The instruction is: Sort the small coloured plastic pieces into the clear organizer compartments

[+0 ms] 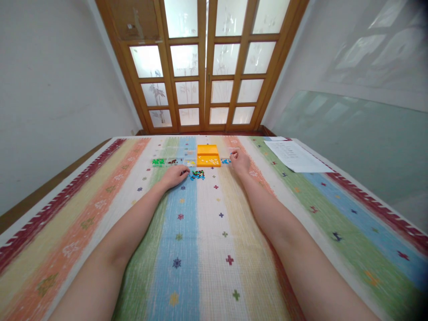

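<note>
A pile of small mixed pieces [198, 174], blue, green and dark, lies on the tablecloth. My left hand [175, 176] rests just left of it, fingers curled together; anything in them is too small to make out. My right hand [240, 162] is closed in a pinch over the box compartment with blue pieces [225, 161]; its fingertips hide what they may hold. Between the hands stands an open yellow box [207, 149] with white pieces in its front part. To its left, clear boxes hold green pieces [158, 162], dark brown pieces [173, 161] and yellow pieces [190, 163].
A striped tablecloth [210, 249] covers the table. Printed paper sheets [294, 156] lie at the far right. Beyond the table's back edge are wooden doors with glass panes [205, 67]. A glass panel [351, 129] leans by the right wall.
</note>
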Demonstrator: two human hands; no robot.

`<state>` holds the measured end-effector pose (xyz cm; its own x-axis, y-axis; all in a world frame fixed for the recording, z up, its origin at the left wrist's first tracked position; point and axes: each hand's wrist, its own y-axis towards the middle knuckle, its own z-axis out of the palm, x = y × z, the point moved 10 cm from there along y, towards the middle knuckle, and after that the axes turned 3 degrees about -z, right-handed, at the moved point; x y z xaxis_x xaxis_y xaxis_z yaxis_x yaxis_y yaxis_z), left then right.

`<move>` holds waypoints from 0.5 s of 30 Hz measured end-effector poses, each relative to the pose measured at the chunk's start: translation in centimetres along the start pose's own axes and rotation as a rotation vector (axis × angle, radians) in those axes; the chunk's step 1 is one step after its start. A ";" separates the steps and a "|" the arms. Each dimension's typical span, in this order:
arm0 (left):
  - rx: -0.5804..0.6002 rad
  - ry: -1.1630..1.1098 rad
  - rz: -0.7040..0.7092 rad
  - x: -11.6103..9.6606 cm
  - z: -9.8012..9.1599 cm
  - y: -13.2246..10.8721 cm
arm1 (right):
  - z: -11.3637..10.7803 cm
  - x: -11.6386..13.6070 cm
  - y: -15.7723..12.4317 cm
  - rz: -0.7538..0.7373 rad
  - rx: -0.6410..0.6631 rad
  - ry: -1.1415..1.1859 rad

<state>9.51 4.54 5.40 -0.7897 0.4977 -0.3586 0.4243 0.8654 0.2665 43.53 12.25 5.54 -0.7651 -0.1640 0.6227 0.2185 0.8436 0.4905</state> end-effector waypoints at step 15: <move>0.042 0.041 0.057 -1.2 0.1 -0.1 | 5.4 12.4 -7.1 -0.591 0.544 0.068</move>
<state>10.44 3.87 5.67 -0.7807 0.5442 -0.3071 0.4866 0.8378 0.2475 29.22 6.95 6.48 -0.6199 -0.6766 0.3973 -0.5497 0.7358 0.3954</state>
